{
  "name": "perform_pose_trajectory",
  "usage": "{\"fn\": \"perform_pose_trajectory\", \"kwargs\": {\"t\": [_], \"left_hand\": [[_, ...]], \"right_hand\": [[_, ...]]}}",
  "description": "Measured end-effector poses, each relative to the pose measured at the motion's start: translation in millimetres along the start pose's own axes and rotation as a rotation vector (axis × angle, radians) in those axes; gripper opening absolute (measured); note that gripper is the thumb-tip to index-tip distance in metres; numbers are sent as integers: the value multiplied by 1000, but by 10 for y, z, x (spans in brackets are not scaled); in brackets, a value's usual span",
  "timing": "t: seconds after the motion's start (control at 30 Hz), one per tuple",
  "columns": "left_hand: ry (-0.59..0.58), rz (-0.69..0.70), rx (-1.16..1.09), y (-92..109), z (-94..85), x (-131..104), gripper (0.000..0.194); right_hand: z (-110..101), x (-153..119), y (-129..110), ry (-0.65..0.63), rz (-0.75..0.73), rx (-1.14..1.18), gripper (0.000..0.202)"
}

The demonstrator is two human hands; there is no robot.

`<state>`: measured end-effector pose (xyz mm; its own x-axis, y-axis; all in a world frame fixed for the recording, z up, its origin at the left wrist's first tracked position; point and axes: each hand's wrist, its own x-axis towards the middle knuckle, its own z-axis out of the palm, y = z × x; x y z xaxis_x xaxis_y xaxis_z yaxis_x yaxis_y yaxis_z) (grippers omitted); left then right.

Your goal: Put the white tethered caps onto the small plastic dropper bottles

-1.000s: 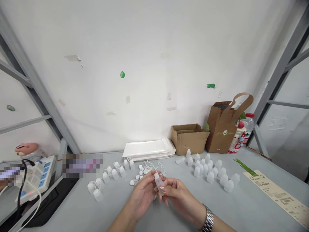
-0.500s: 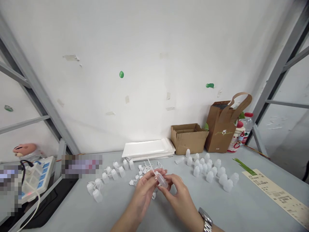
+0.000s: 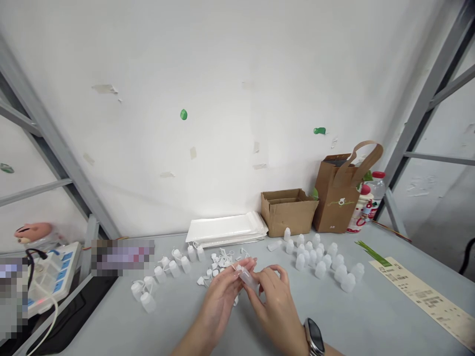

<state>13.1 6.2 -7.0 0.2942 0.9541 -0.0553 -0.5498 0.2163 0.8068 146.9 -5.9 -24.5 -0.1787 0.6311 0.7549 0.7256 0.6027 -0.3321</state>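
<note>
In the middle, both hands hold one small translucent squeeze bottle [image 3: 249, 280], tilted with its top toward the upper left. My left hand [image 3: 219, 297] pinches the bottle's white cap [image 3: 239, 269] at the top; the fingers partly hide it. Around the lower body of the bottle close the fingers of my right hand [image 3: 273, 302]. Loose white caps with straps [image 3: 215, 264] lie in a pile just beyond my left hand. Capped bottles [image 3: 148, 302] stand in rows to the left. Uncapped-looking bottles [image 3: 320, 270] are grouped on the right, and one bottle [image 3: 274, 245] lies on its side.
White mailer envelopes [image 3: 226, 229], a cardboard box [image 3: 291, 217] and a brown paper bag [image 3: 336, 207] line the wall. A power strip [image 3: 61, 277] with cables sits at far left, near a black mat [image 3: 79, 306]. A printed paper strip [image 3: 423, 296] lies at right.
The thin white strap that stuck up from the cap has dropped down by my left fingers. My right fingers have shifted on the bottle, and the view has moved slightly.
</note>
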Motion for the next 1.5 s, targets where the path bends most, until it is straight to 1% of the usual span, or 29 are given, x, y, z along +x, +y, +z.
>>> {"fn": "perform_pose_trajectory", "kwargs": {"t": [0.1, 0.3, 0.37, 0.5, 0.63, 0.73, 0.8, 0.9, 0.97, 1.0, 1.07, 1.1, 1.13, 1.2, 1.27, 1.33, 1.4, 1.5], "left_hand": [[-22, -7, -34, -35, -32, 19, 30], [-66, -2, -18, -107, -59, 38, 39], [-74, 0, -15, -105, -53, 36, 41], [-72, -6, 15, -57, -24, 24, 39], [-13, -26, 29, -18, 7, 10, 30], [12, -28, 30, -7, 19, 1, 29], [9, -24, 40, -2, 26, -1, 30], [24, -15, 84, -2, 32, 12, 32], [76, 6, 140, -1, 26, 31, 35], [121, 26, 169, 2, 19, 43, 37], [233, 86, 211, 21, -4, 64, 40], [284, 119, 217, 36, -18, 73, 44], [328, 147, 213, 54, -32, 80, 48], [377, 181, 192, 88, -58, 88, 54], [398, 185, 184, 107, -76, 89, 55], [404, 186, 206, 107, -82, 84, 50], [395, 194, 245, 96, -73, 77, 45], [374, 218, 301, 73, -48, 69, 42]], "right_hand": [[-5, -9, 10, -68, 79, 51, 8], [-11, 21, 10, -195, 350, 204, 12], [-11, 27, 14, -212, 370, 228, 11], [-7, 18, 27, -211, 326, 218, 9], [-7, 12, 26, -212, 297, 207, 7], [-12, 17, 20, -223, 292, 222, 6], [-17, 25, 19, -233, 328, 258, 7], [-28, 57, 31, -258, 451, 391, 12], [-34, 84, 46, -306, 504, 529, 15], [-34, 95, 55, -335, 510, 593, 15], [-24, 100, 74, -375, 489, 653, 15], [-13, 92, 82, -381, 456, 637, 15], [3, 78, 89, -389, 401, 592, 16], [48, 39, 101, -423, 233, 450, 19], [106, -3, 110, -475, 59, 310, 23], [166, -35, 118, -514, -42, 216, 20], [217, -55, 125, -529, -74, 165, 16], [262, -74, 126, -540, -73, 133, 15]]}}
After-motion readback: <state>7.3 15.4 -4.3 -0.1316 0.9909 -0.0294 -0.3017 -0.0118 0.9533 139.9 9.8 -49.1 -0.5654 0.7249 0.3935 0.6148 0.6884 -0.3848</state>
